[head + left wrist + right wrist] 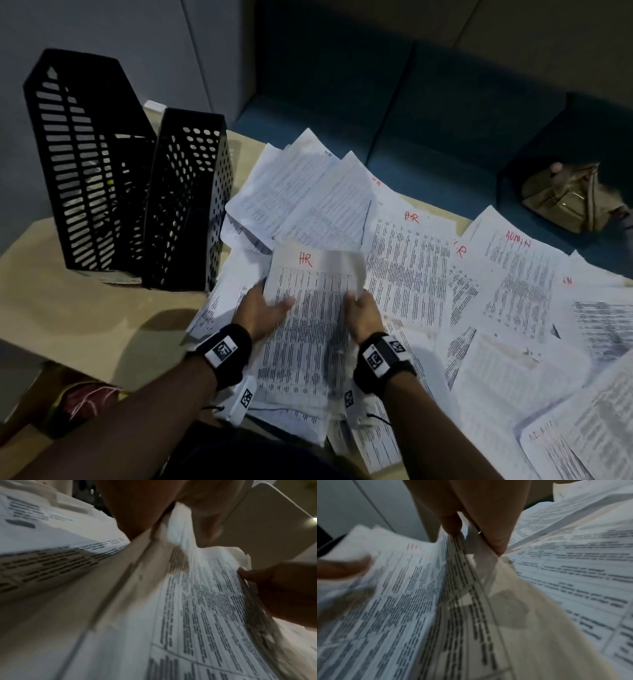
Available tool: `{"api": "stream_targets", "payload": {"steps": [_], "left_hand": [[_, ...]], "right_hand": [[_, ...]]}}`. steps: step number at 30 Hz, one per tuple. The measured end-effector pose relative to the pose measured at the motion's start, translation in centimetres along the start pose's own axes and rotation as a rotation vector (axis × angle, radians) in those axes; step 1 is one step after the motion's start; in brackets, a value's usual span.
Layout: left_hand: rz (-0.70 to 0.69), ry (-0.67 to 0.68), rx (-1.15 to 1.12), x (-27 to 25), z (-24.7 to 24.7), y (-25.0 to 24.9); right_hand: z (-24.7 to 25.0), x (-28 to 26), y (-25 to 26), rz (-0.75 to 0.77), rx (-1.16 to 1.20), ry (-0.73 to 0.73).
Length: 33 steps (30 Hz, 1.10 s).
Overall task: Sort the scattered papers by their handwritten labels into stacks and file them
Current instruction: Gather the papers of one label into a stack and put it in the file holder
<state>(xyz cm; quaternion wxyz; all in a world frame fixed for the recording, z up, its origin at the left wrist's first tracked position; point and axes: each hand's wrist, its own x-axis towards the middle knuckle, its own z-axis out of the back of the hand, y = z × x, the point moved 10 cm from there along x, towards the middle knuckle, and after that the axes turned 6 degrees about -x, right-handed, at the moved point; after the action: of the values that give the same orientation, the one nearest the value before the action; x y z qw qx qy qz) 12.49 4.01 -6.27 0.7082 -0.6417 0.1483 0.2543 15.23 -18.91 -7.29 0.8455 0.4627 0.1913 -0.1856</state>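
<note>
While our left hand lies along the left edge of the stack, thumb stretched over the top sheet and the other fingers tucked beneath, our right hand pinches the right edge between thumb and fingers. In the right wrist view those fingers are closed on a thin sheaf of sheet edges, and our left thumb presses the printed face at the far side. Just beyond our fingertips the top sheet carries a red "HR" label, and its far right corner is blurred. Past our right hand's fingers more papers lie fanned and overlapping over the table, some marked HR, and one farther right marked ADMIN. Beyond and left of our left hand's fingers two black holders stand upright side by side, close to the nearest loose sheets. Far past the right fingers a tan bag sits on a blue sofa.
</note>
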Motion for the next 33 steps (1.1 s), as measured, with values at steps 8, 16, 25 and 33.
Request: {"api": "stream_targets", "payload": {"steps": [8,16,25,33], "left_hand": [[0.035,0.04,-0.203,-0.8,2.0,0.1],[0.055,-0.146,-0.15,-0.8,4.4,1.2],[0.074,-0.179,-0.232,-0.6,7.5,2.8],[0.198,-0.114,-0.165,-1.0,6.3,6.5]], "right_hand": [[-0.4,-0.3,0.8,0.077,0.122,0.046],[11.3,2.2,-0.5,-0.055,-0.227,-0.431],[17.8,3.4,-7.3,-0.254,-0.26,-0.403],[26.1,0.4,-7.9,-0.205,-0.302,-0.64]]}}
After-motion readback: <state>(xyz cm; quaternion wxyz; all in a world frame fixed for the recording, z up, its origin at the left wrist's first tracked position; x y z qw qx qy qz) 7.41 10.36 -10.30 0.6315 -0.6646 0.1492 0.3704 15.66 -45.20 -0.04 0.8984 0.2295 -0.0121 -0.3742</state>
